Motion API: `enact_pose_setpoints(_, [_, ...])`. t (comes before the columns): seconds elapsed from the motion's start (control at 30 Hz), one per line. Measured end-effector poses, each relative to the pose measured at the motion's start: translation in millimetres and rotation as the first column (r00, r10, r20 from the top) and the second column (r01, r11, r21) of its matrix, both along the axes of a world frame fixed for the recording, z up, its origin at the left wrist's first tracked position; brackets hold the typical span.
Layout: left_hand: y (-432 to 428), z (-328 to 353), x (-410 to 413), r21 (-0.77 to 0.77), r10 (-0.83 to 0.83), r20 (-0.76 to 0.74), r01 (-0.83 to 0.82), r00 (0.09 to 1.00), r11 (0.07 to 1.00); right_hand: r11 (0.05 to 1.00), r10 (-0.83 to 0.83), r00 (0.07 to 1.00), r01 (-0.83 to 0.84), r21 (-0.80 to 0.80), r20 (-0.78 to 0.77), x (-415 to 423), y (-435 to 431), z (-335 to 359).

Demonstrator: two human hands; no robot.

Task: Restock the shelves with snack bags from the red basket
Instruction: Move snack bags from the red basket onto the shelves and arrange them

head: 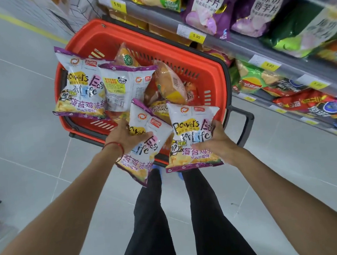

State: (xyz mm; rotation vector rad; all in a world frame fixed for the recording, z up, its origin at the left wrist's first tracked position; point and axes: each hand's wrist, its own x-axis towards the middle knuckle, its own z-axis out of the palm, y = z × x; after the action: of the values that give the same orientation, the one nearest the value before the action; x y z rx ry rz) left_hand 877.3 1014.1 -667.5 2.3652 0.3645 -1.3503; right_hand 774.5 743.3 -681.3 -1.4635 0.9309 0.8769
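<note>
Two snack bags (pixel 193 135), white with purple edges and yellow crisps pictured low on the front, hang just over the near rim of the red basket (pixel 176 50), which I see on the floor (pixel 31 140) beside the shelves (pixel 237 40). My left hand (pixel 127 137) curls round one bag's side and my right hand (pixel 218 141) clasps the other's lower edge. Two matching bags (pixel 79 88) lie across the basket's left side.

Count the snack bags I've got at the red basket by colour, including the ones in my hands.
White-and-purple bags: 4. One is in the left hand, one is in the right hand, and two are over the red basket's left side.
Orange bags: 2 plainly seen in the basket. Others beneath are too hidden to count.
Total: 6 countable.
</note>
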Motion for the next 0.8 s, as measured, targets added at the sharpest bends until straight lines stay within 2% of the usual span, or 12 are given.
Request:
enact_pose_setpoints(0.1, [7, -9, -8, -0.103, 0.125, -0.072, -0.132, 0.990, 0.986, 0.996, -0.092, 0.996, 0.092, 0.004, -0.004, -11, 17, -2])
enact_pose_setpoints(0.27, [13, -9, -11, -0.270, 0.284, -0.101, -0.301, 0.954, 0.915, 0.954, -0.298, 0.953, 0.299, -0.029, 0.047, -34, 51, 5])
enact_pose_setpoints(0.4, [21, 11, -11, -0.337, 0.214, -0.054, -0.219, 0.975, 0.916, 0.880, -0.466, 0.881, 0.471, -0.053, 0.087, -64, 71, 27])
enact_pose_setpoints(0.53, [25, 40, -15, -0.397, 0.133, -0.072, -0.150, 0.989, 0.905, 0.776, -0.620, 0.772, 0.630, -0.039, 0.140, -92, 84, 65])
enact_pose_setpoints(0.67, [10, 77, -26, -0.469, 0.055, -0.059, -0.076, 0.997, 0.880, 0.691, -0.709, 0.681, 0.723, -0.012, 0.185, -123, 82, 107])
enact_pose_setpoints(0.8, [-28, 124, -45, -0.534, 0.047, -0.052, -0.067, 0.998, 0.843, 0.666, -0.723, 0.638, 0.745, 0.023, 0.265, -158, 67, 153])
